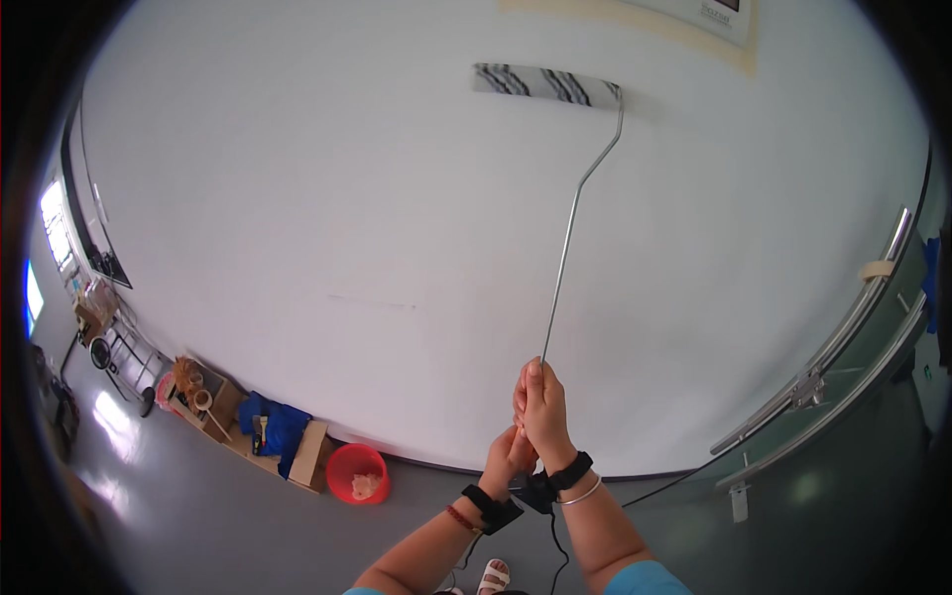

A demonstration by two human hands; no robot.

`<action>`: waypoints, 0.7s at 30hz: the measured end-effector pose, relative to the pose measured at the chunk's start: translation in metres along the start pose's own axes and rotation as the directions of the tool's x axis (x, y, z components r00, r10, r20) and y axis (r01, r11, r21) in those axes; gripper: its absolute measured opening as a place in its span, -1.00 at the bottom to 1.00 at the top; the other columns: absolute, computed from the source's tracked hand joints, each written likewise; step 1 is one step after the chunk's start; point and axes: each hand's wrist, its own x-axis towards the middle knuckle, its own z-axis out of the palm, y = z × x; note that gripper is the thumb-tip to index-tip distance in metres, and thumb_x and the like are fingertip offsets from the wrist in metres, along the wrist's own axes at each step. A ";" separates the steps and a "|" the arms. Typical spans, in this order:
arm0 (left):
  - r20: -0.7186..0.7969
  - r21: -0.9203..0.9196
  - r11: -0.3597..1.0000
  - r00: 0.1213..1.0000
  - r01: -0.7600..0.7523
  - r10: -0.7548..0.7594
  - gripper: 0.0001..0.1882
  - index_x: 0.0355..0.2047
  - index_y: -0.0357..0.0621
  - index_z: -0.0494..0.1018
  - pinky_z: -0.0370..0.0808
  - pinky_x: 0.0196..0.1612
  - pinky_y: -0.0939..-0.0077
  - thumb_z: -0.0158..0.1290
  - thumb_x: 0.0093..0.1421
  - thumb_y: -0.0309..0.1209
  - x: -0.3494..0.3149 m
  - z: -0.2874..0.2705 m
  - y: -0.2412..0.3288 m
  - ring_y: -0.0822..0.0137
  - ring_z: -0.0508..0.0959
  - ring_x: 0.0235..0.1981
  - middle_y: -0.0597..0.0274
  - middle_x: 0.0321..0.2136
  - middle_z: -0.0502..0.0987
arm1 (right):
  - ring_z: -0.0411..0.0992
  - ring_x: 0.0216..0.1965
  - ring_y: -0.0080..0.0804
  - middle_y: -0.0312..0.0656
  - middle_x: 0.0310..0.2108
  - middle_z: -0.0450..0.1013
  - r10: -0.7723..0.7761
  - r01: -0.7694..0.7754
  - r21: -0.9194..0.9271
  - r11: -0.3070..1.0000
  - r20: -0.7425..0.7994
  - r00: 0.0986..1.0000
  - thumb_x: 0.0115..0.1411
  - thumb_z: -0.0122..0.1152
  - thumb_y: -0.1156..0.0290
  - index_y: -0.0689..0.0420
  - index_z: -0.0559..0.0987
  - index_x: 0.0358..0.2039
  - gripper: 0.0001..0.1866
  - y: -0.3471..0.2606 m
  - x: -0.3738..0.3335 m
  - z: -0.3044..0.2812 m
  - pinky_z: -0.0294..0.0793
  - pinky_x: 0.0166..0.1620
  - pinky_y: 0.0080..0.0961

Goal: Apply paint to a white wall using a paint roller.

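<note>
Both my hands are wrapped round the handle end of a long paint roller, which hides most of the grip. My right hand (544,409) is the upper one, its thumb lying along the handle. Just below it, my left hand (511,452) closes round the lower part. From my hands the thin metal rod of the paint roller (563,260) rises and bends toward its sleeve (545,85), white with dark diagonal stripes. That sleeve lies across the white wall (297,178), high up, and seems to touch it.
Masking tape (635,18) edges a poster at the wall's top right. Below the wall stand a red bucket (342,474), cardboard boxes (309,456) with a blue cloth (273,424), and a hand cart (127,362). Metal railings (843,342) run along the right. Cables hang by my wrists.
</note>
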 end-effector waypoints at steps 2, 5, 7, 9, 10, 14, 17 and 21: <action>0.003 0.011 1.000 1.000 0.019 -0.019 -0.55 -0.37 -0.21 0.34 0.30 -0.61 0.66 -0.24 0.35 -0.03 -0.010 -0.004 -0.006 0.53 0.34 -0.68 0.37 -0.64 0.35 | 0.06 -0.78 -0.71 -0.43 -0.75 0.10 0.013 -0.013 -0.012 1.000 -0.027 1.000 0.35 -0.22 0.00 0.06 0.21 -0.51 -0.57 0.006 -0.010 0.003 0.09 -0.73 -0.75; -0.029 0.016 0.998 0.998 0.058 -0.057 -0.54 -0.40 -0.22 0.34 0.31 -0.60 0.65 -0.25 0.35 -0.04 -0.023 -0.013 -0.019 0.52 0.34 -0.67 0.36 -0.64 0.36 | 0.07 -0.78 -0.70 -0.43 -0.75 0.10 0.069 -0.069 0.001 0.998 -0.067 0.995 0.35 -0.22 0.01 0.06 0.21 -0.53 -0.57 0.019 -0.025 0.009 0.10 -0.73 -0.74; -0.041 -0.009 0.997 0.997 0.071 -0.071 -0.53 -0.41 -0.22 0.34 0.30 -0.59 0.65 -0.26 0.35 -0.04 -0.031 -0.018 -0.033 0.52 0.34 -0.67 0.36 -0.64 0.36 | 0.07 -0.78 -0.70 -0.43 -0.75 0.10 0.100 -0.100 0.008 0.995 -0.094 0.990 0.35 -0.22 0.01 0.06 0.20 -0.54 -0.57 0.024 -0.035 0.013 0.10 -0.73 -0.74; -0.054 -0.029 0.996 0.994 0.089 -0.090 -0.53 -0.43 -0.22 0.33 0.30 -0.58 0.64 -0.26 0.36 -0.05 -0.042 -0.023 -0.041 0.52 0.34 -0.67 0.35 -0.64 0.36 | 0.08 -0.78 -0.69 -0.43 -0.75 0.10 0.134 -0.132 0.023 0.991 -0.124 0.983 0.35 -0.22 0.02 0.06 0.20 -0.54 -0.56 0.029 -0.044 0.017 0.10 -0.73 -0.74; -0.034 -0.035 0.996 0.996 0.082 -0.083 -0.53 -0.44 -0.22 0.33 0.30 -0.57 0.64 -0.26 0.36 -0.05 -0.046 -0.025 -0.042 0.52 0.33 -0.66 0.35 -0.64 0.35 | 0.08 -0.78 -0.69 -0.43 -0.75 0.10 0.126 -0.127 0.005 0.992 -0.129 0.984 0.36 -0.22 0.02 0.06 0.20 -0.55 -0.56 0.030 -0.048 0.017 0.10 -0.73 -0.73; -0.010 -0.025 0.993 0.993 0.119 -0.119 -0.52 -0.48 -0.22 0.32 0.26 -0.54 0.63 -0.26 0.36 -0.06 -0.071 -0.023 -0.037 0.52 0.30 -0.65 0.36 -0.66 0.34 | 0.07 -0.79 -0.68 -0.42 -0.77 0.09 0.166 -0.170 -0.011 0.985 -0.172 0.971 0.36 -0.23 0.02 0.06 0.19 -0.56 -0.56 0.042 -0.070 0.019 0.09 -0.74 -0.71; -0.023 0.004 0.995 0.995 0.101 -0.100 -0.49 -0.51 -0.21 0.31 0.22 -0.55 0.62 -0.26 0.35 -0.02 -0.090 -0.027 -0.050 0.52 0.28 -0.64 0.38 -0.67 0.33 | 0.06 -0.80 -0.67 -0.41 -0.78 0.08 0.211 -0.218 -0.022 0.976 -0.176 0.962 0.35 -0.22 0.02 0.05 0.18 -0.57 -0.55 0.054 -0.086 0.022 0.08 -0.75 -0.70; -0.015 -0.008 0.985 0.985 0.170 -0.170 -0.47 -0.53 -0.18 0.30 0.22 -0.54 0.62 -0.24 0.32 0.05 -0.111 -0.027 -0.073 0.53 0.26 -0.63 0.39 -0.67 0.30 | 0.04 -0.82 -0.65 -0.40 -0.78 0.07 0.283 -0.288 0.002 0.958 -0.198 0.939 0.35 -0.21 0.00 0.06 0.18 -0.58 -0.54 0.078 -0.110 0.011 0.06 -0.75 -0.69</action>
